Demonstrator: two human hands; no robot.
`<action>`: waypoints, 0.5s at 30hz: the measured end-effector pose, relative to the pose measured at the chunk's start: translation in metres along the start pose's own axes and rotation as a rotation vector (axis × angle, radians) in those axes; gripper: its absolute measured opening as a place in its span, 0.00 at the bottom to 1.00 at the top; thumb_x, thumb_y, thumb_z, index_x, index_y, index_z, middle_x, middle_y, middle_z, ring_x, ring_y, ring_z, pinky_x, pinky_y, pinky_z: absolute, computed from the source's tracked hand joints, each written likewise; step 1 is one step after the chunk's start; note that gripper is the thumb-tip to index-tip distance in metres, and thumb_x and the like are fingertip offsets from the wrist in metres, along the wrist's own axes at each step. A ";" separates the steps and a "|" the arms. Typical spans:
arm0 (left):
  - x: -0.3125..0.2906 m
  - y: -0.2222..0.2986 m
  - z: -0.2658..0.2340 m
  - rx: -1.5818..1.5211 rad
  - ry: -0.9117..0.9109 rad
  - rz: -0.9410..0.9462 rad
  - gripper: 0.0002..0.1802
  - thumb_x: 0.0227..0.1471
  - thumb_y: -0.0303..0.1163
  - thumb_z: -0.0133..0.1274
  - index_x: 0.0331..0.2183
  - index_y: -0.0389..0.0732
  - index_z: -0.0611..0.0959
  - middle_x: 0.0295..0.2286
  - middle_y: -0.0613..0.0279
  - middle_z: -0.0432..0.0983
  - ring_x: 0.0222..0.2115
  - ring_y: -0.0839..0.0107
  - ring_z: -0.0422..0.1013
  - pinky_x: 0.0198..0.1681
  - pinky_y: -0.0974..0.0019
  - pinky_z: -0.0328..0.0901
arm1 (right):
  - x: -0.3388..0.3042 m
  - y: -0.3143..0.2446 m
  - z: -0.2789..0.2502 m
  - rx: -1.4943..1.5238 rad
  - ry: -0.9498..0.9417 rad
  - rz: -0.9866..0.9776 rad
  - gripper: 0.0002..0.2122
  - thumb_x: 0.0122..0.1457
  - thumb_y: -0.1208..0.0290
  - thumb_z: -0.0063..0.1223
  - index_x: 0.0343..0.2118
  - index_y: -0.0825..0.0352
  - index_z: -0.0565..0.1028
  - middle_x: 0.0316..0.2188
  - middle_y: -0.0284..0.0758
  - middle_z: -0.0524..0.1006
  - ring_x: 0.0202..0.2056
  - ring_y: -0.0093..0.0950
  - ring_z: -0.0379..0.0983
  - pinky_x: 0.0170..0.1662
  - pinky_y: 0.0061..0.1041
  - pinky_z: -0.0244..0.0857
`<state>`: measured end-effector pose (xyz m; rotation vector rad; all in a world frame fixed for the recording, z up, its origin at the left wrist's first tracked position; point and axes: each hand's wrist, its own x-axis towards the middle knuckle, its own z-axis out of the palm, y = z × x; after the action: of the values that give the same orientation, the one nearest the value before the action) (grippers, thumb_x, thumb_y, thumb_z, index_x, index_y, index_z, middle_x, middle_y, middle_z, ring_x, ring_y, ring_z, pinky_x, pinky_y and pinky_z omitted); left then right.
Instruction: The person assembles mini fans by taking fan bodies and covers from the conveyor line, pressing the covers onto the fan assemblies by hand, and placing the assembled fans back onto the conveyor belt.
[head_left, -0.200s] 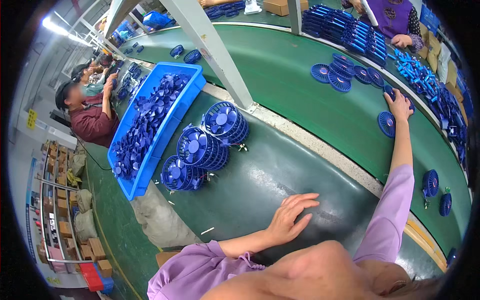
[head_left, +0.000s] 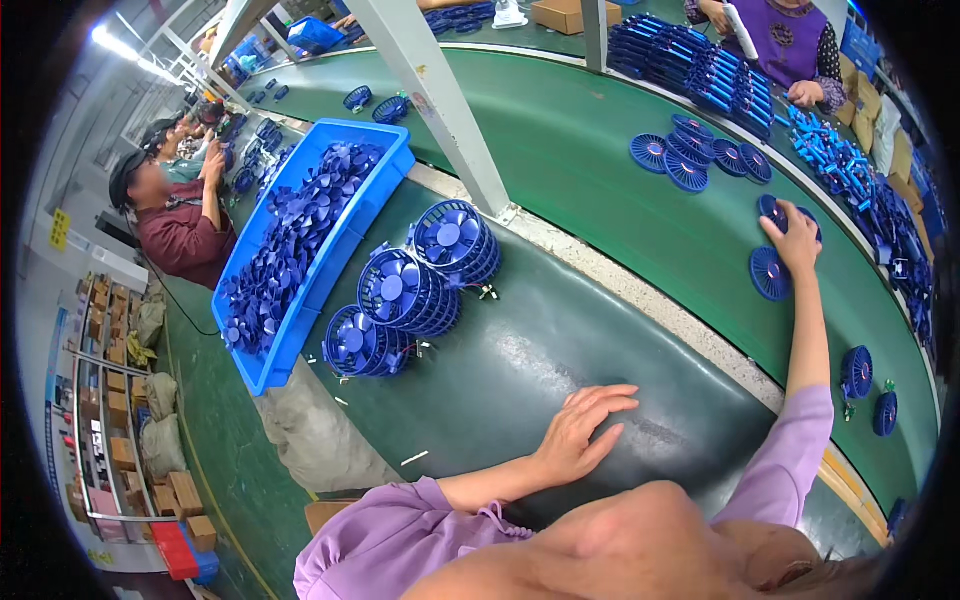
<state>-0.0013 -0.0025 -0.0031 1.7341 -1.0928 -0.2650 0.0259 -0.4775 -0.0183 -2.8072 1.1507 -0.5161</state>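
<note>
**Right hand (head_left: 797,243) at blue grilles (head_left: 769,273)**

These lie on a belt (head_left: 600,170) right of the grey post (head_left: 435,100); the fingers curl over some, whether gripping I cannot tell. Below the post, the left hand (head_left: 580,437) has fingers loosely apart. Left of its foot: caged fans (head_left: 392,287), a blue bin (head_left: 396,160).

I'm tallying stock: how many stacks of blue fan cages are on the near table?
3, in a row beside the blue tub: the far stack by the metal post, the middle stack and the near stack. No others show there.
</note>
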 end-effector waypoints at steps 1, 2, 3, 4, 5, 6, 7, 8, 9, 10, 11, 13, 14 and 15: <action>-0.001 0.000 0.000 0.002 0.006 -0.003 0.17 0.49 0.25 0.52 0.44 0.40 0.76 0.49 0.56 0.70 0.48 0.56 0.68 0.51 0.58 0.59 | -0.019 -0.010 -0.010 0.013 -0.001 -0.019 0.26 0.48 0.46 0.59 0.51 0.47 0.70 0.49 0.32 0.73 0.56 0.40 0.61 0.51 0.55 0.54; 0.001 0.000 0.002 -0.003 0.005 0.006 0.17 0.49 0.25 0.52 0.44 0.40 0.76 0.49 0.56 0.71 0.48 0.56 0.68 0.51 0.58 0.60 | -0.034 -0.014 -0.020 0.025 -0.037 -0.057 0.27 0.47 0.47 0.60 0.51 0.48 0.71 0.49 0.32 0.73 0.55 0.39 0.61 0.51 0.53 0.56; 0.001 0.002 0.002 -0.016 -0.007 0.010 0.17 0.49 0.25 0.52 0.44 0.40 0.76 0.49 0.56 0.71 0.48 0.56 0.68 0.51 0.58 0.60 | -0.053 -0.021 -0.024 0.056 -0.035 -0.106 0.27 0.46 0.49 0.62 0.51 0.50 0.71 0.49 0.31 0.73 0.55 0.40 0.61 0.52 0.52 0.57; 0.001 0.002 0.001 -0.013 0.010 0.005 0.16 0.49 0.25 0.52 0.43 0.40 0.76 0.48 0.56 0.71 0.47 0.56 0.68 0.51 0.58 0.60 | -0.069 -0.035 -0.038 0.077 -0.074 -0.181 0.27 0.45 0.51 0.63 0.51 0.51 0.71 0.50 0.32 0.73 0.54 0.40 0.62 0.52 0.50 0.58; 0.002 0.002 0.000 -0.002 0.026 -0.005 0.16 0.49 0.25 0.52 0.43 0.40 0.76 0.48 0.56 0.72 0.47 0.56 0.68 0.50 0.58 0.60 | -0.087 -0.059 -0.052 0.068 -0.119 -0.199 0.27 0.45 0.52 0.63 0.51 0.52 0.71 0.50 0.32 0.72 0.54 0.40 0.62 0.52 0.48 0.58; 0.005 0.005 0.000 0.001 0.031 0.002 0.16 0.49 0.25 0.52 0.42 0.39 0.76 0.47 0.55 0.73 0.46 0.55 0.69 0.50 0.58 0.61 | -0.100 -0.065 -0.062 0.109 -0.162 -0.232 0.27 0.45 0.53 0.63 0.51 0.53 0.71 0.50 0.32 0.72 0.53 0.39 0.62 0.52 0.46 0.59; 0.006 0.005 0.002 0.001 0.028 0.001 0.16 0.48 0.25 0.52 0.42 0.39 0.77 0.47 0.55 0.73 0.46 0.55 0.69 0.50 0.58 0.61 | -0.112 -0.071 -0.070 0.192 -0.205 -0.305 0.26 0.45 0.55 0.63 0.49 0.56 0.73 0.49 0.34 0.73 0.53 0.39 0.63 0.53 0.43 0.59; 0.007 0.004 0.002 0.007 0.034 -0.001 0.16 0.48 0.24 0.52 0.42 0.39 0.77 0.47 0.55 0.73 0.46 0.55 0.69 0.50 0.58 0.61 | -0.125 -0.085 -0.084 0.238 -0.250 -0.345 0.26 0.45 0.56 0.63 0.48 0.58 0.74 0.47 0.36 0.74 0.53 0.38 0.63 0.53 0.40 0.58; 0.006 0.004 0.002 -0.001 0.039 -0.008 0.16 0.48 0.24 0.52 0.42 0.40 0.77 0.47 0.55 0.73 0.45 0.55 0.69 0.50 0.58 0.61 | -0.134 -0.095 -0.095 0.276 -0.321 -0.390 0.26 0.45 0.56 0.63 0.48 0.61 0.74 0.46 0.38 0.75 0.52 0.39 0.64 0.54 0.38 0.58; 0.006 0.003 0.002 -0.016 0.029 0.001 0.16 0.48 0.24 0.52 0.42 0.40 0.77 0.47 0.55 0.73 0.45 0.55 0.69 0.50 0.58 0.61 | -0.136 -0.101 -0.102 0.370 -0.368 -0.471 0.27 0.45 0.55 0.63 0.48 0.63 0.73 0.46 0.39 0.75 0.51 0.42 0.65 0.55 0.37 0.58; 0.007 0.002 0.002 -0.020 0.032 0.002 0.17 0.48 0.24 0.52 0.43 0.40 0.76 0.47 0.55 0.72 0.46 0.55 0.68 0.50 0.57 0.60 | -0.137 -0.111 -0.115 0.448 -0.438 -0.487 0.27 0.46 0.55 0.63 0.48 0.65 0.73 0.44 0.41 0.76 0.46 0.41 0.70 0.52 0.35 0.62; 0.005 -0.001 -0.001 -0.005 0.052 -0.015 0.18 0.48 0.25 0.52 0.44 0.40 0.76 0.47 0.56 0.72 0.46 0.55 0.68 0.50 0.56 0.60 | -0.119 -0.125 -0.116 0.604 -0.642 -0.438 0.23 0.47 0.64 0.61 0.48 0.66 0.73 0.42 0.39 0.76 0.42 0.32 0.72 0.49 0.31 0.65; 0.004 -0.003 -0.002 -0.005 0.051 -0.023 0.17 0.48 0.24 0.52 0.43 0.40 0.76 0.47 0.56 0.72 0.46 0.56 0.68 0.50 0.57 0.60 | -0.102 -0.128 -0.106 0.591 -0.616 -0.428 0.22 0.49 0.66 0.59 0.48 0.66 0.73 0.41 0.37 0.77 0.37 0.27 0.73 0.45 0.29 0.67; 0.002 -0.004 -0.005 0.006 0.062 -0.036 0.17 0.48 0.24 0.52 0.43 0.40 0.77 0.47 0.56 0.72 0.47 0.56 0.69 0.50 0.58 0.61 | -0.081 -0.126 -0.084 0.695 -0.471 -0.440 0.23 0.51 0.57 0.60 0.46 0.67 0.74 0.39 0.40 0.79 0.39 0.32 0.76 0.45 0.30 0.68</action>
<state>0.0046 -0.0006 -0.0033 1.7570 -1.0192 -0.2287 0.0293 -0.3253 0.0612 -2.3401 0.1935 -0.1899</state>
